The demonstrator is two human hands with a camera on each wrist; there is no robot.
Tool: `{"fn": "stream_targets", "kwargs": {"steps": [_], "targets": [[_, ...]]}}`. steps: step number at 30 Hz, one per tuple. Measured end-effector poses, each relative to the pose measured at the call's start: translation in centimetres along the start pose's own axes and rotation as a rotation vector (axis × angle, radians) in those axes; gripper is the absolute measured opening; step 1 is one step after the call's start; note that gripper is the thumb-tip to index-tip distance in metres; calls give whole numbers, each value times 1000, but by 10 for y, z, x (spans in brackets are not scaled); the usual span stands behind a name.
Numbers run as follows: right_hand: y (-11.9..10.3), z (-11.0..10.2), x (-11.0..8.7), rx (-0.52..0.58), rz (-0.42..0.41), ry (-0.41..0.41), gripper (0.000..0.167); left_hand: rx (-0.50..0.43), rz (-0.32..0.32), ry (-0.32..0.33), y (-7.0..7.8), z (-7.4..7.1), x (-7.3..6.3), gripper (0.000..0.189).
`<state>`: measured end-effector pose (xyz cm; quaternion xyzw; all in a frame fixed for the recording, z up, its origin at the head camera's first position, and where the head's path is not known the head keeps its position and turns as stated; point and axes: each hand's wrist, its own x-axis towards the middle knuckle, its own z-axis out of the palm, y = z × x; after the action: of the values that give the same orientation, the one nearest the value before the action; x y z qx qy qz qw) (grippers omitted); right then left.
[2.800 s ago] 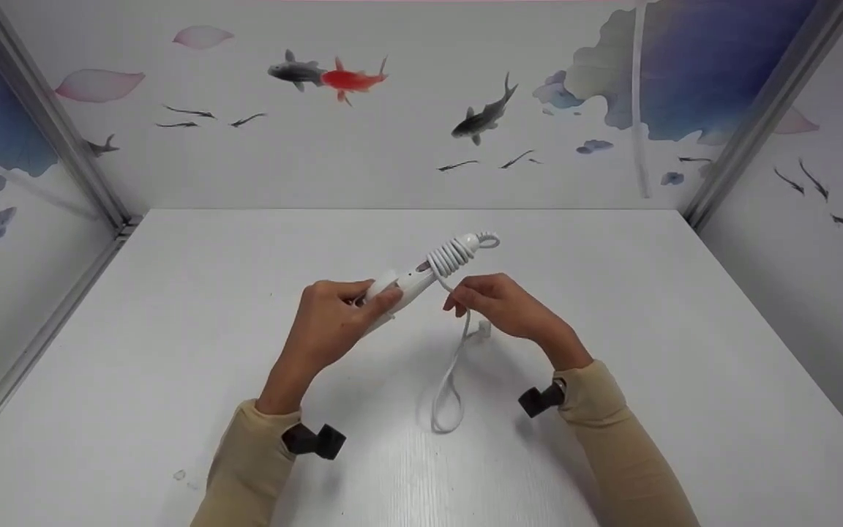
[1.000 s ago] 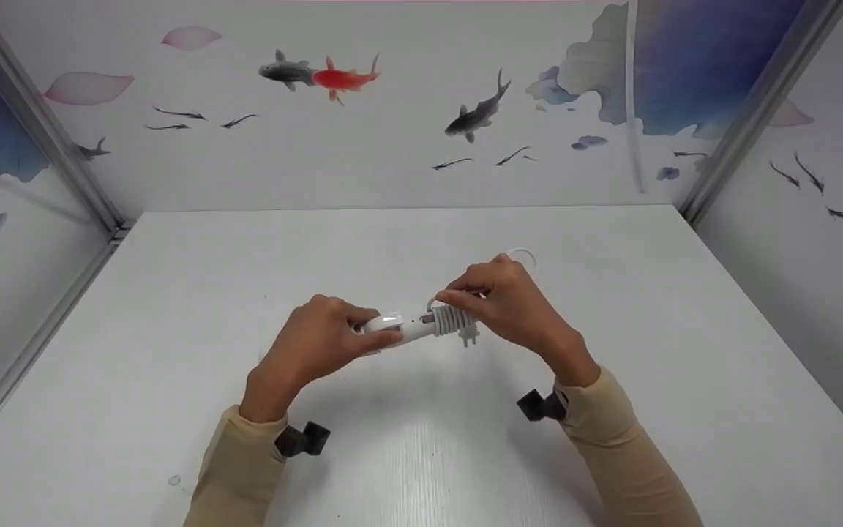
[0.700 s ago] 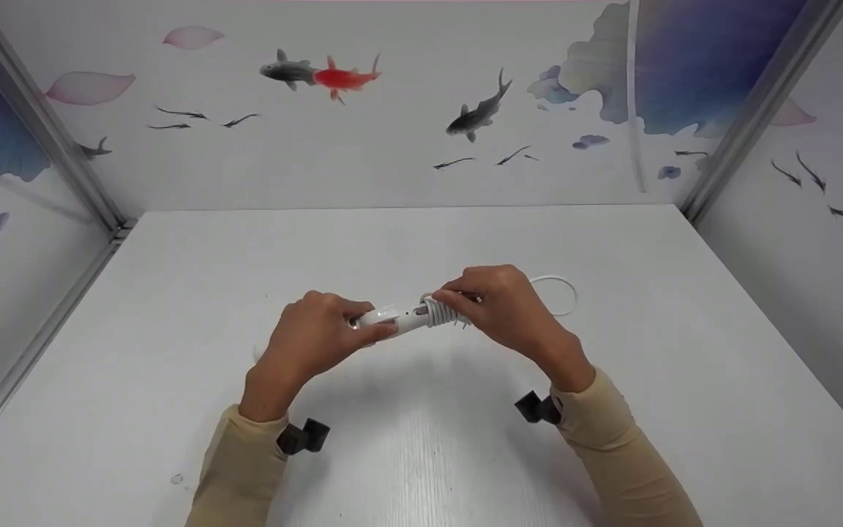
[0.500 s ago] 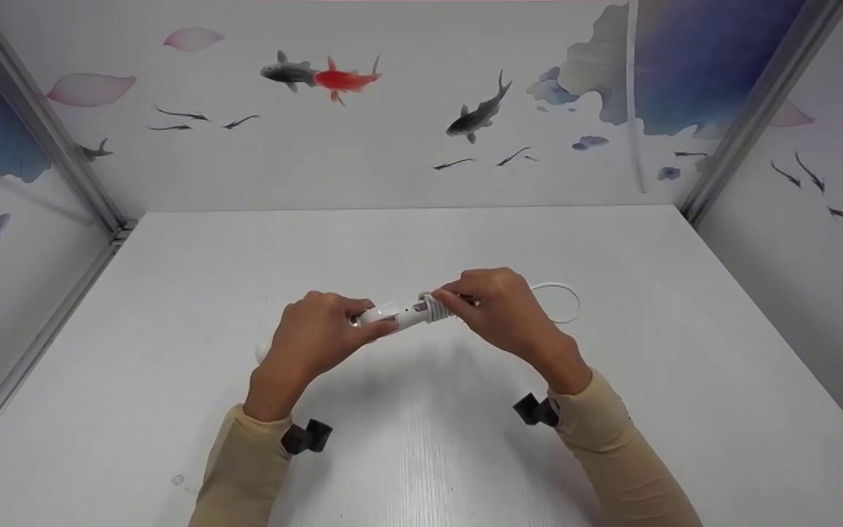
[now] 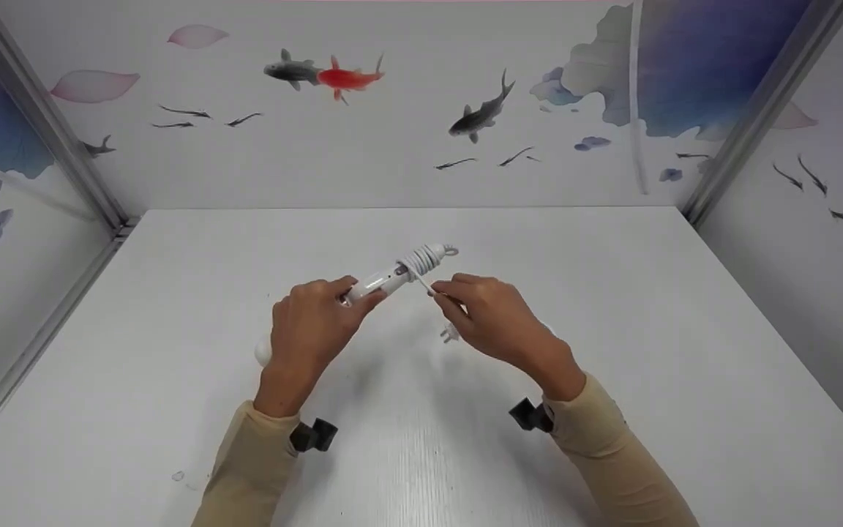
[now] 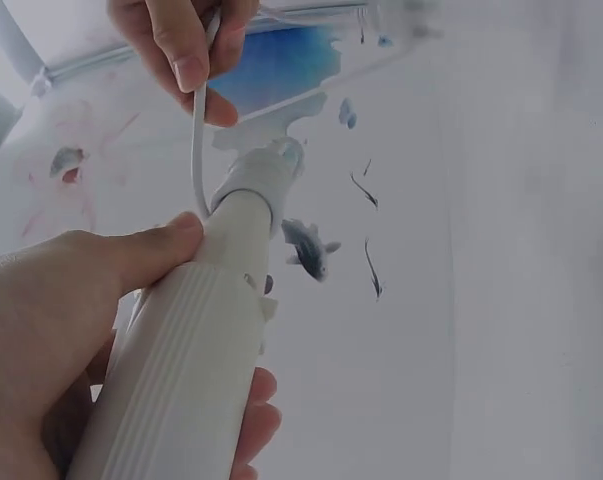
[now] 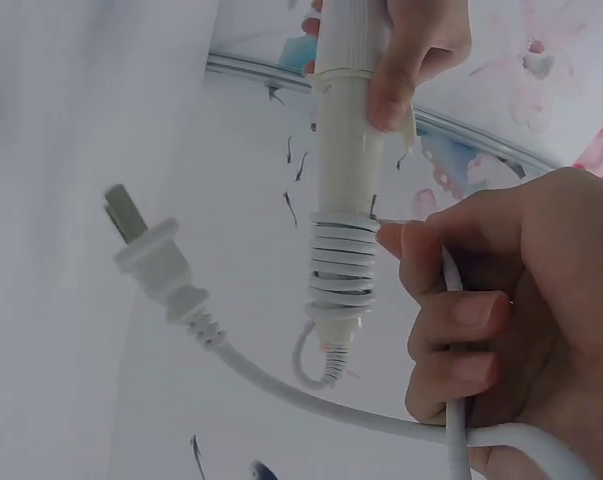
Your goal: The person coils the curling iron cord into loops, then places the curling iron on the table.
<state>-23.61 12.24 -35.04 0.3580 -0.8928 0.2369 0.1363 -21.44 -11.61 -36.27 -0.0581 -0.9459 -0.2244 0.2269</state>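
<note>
Fish-printed wall panel (image 5: 363, 154) spans the top of the frame; below it lies the white counter (image 5: 685, 351). From my remote post I record the white appliance (image 5: 376, 281) held above the counter, centre of the frame, tilted towards the upper right. The left hand (image 5: 310, 320) is wrapped around its body, thumb along the near side. The right hand (image 5: 491, 318) pinches the white cord (image 5: 424, 284) just below the coils (image 5: 420, 260).

Change noted: half a second ago the right hand covered the coiled end, and a loop of cord stood out to its right. Now that hand sits lower and apart from the coils, a short straight run of cord leads from them to its fingertips, and the plug (image 5: 450, 334) shows below.

Finding: several turns sit close together around the appliance's narrow end. I judge the wrapping well advanced but unfinished, since the right wrist view shows cord and plug loose. I cannot tell whether the newest pass added a turn.
</note>
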Motion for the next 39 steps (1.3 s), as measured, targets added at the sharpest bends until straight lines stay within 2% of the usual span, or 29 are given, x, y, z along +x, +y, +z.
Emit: {"fn": "stream_targets", "kwargs": {"steps": [5, 9, 17, 22, 25, 28, 33, 39], "targets": [[3, 2, 2, 162, 63, -75, 20, -58, -8, 57, 2, 0, 0, 41], [8, 2, 3, 314, 115, -157, 20, -127, -25, 63, 5, -3, 1, 39], [22, 6, 6, 486, 193, -290, 24, -311, -80, -41, 8, -12, 0, 41], [31, 8, 8, 494, 293, -363, 37, -392, -85, -101, 8, -17, 0, 46], [36, 9, 8, 488, 345, -360, 42, -405, -85, -127, 8, -18, 0, 50], [41, 11, 9, 514, 359, -333, 40, -405, -91, -153, 8, -18, 0, 53], [45, 14, 9, 544, 323, -302, 33, -428, -84, -206, 7, -19, 1, 54], [45, 12, 8, 542, 288, -228, 22, -485, -51, -237, 5, -20, 2, 50]]}}
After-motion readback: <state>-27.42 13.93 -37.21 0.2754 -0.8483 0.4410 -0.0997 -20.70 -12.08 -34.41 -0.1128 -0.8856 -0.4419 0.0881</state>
